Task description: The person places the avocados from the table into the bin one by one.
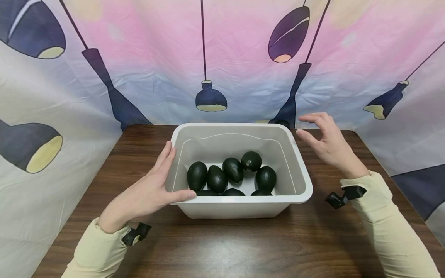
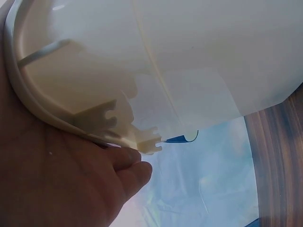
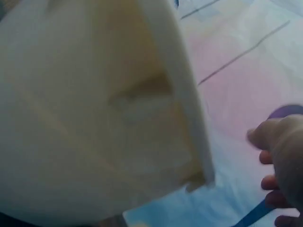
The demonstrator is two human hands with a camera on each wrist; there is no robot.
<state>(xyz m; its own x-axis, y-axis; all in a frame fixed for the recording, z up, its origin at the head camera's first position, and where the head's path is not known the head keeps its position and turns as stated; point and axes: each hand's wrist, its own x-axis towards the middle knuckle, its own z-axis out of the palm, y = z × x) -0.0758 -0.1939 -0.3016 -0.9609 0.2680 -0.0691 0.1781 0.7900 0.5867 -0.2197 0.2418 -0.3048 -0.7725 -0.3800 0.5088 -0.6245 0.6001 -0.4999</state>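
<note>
A light grey plastic bin point(image 1: 236, 208) stands on the wooden table, with several dark green avocados point(image 1: 233, 170) lying on its floor. Its front wall partly hides the nearest ones. My left hand point(image 1: 147, 195) rests at the bin's front left corner, fingers extended along the left rim and thumb lying over the front rim. In the left wrist view, fingertips point(image 2: 135, 172) lie right at the edge of the bin. My right hand point(image 1: 328, 143) hovers past the bin's right rim, holding nothing, its thumb and fingers apart and loosely bent. The right wrist view shows a gap between that hand and the rim.
The brown wooden table point(image 1: 222, 247) extends in front of the bin and to both sides. Behind it hangs a cloth backdrop point(image 1: 156, 46) printed with lamps, reaching down to the table's back edge. Small black cameras sit on both wrists.
</note>
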